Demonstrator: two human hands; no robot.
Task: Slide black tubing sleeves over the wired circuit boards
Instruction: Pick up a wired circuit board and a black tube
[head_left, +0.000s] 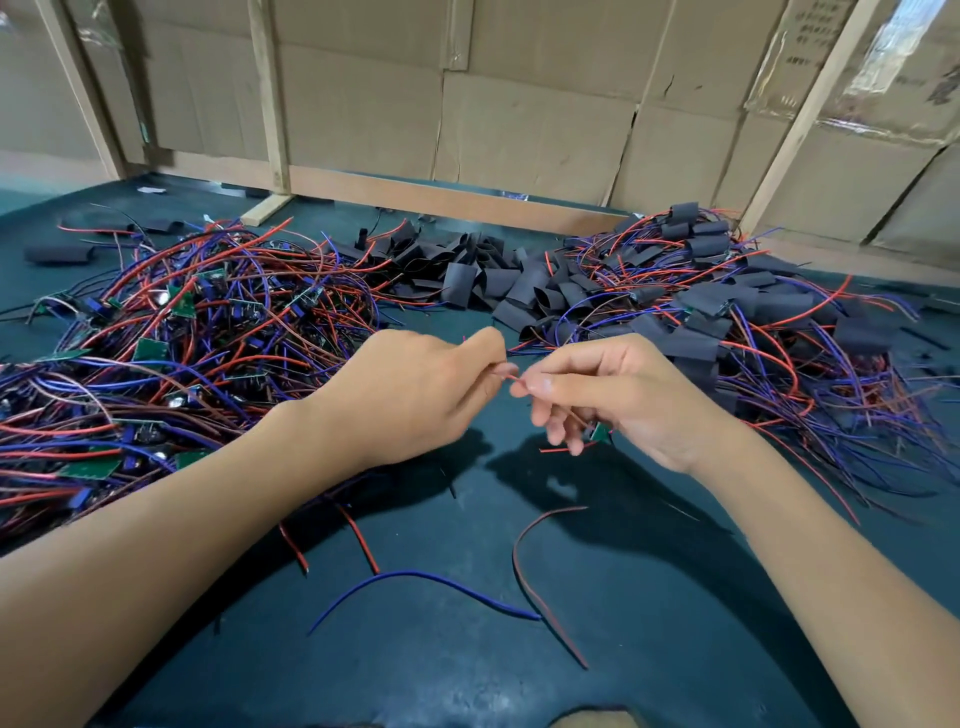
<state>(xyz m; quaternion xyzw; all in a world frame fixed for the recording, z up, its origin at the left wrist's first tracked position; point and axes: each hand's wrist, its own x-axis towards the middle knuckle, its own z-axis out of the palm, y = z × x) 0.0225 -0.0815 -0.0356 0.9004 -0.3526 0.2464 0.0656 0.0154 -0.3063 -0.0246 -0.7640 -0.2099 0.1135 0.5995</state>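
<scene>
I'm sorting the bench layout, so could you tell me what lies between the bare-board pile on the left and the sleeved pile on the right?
In the head view, a heap of loose black tubing sleeves lies between the unsleeved boards and the sleeved boards, at the far side.

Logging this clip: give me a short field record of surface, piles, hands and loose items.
surface: dark green table top
left pile: bare green circuit boards with red and blue wires
middle pile: loose black tubing sleeves
right pile: sleeved boards
left hand: pinches thin red wire
right hand: pinches same wire, holds small green board
loose: blue wire, brown-red wire
</scene>
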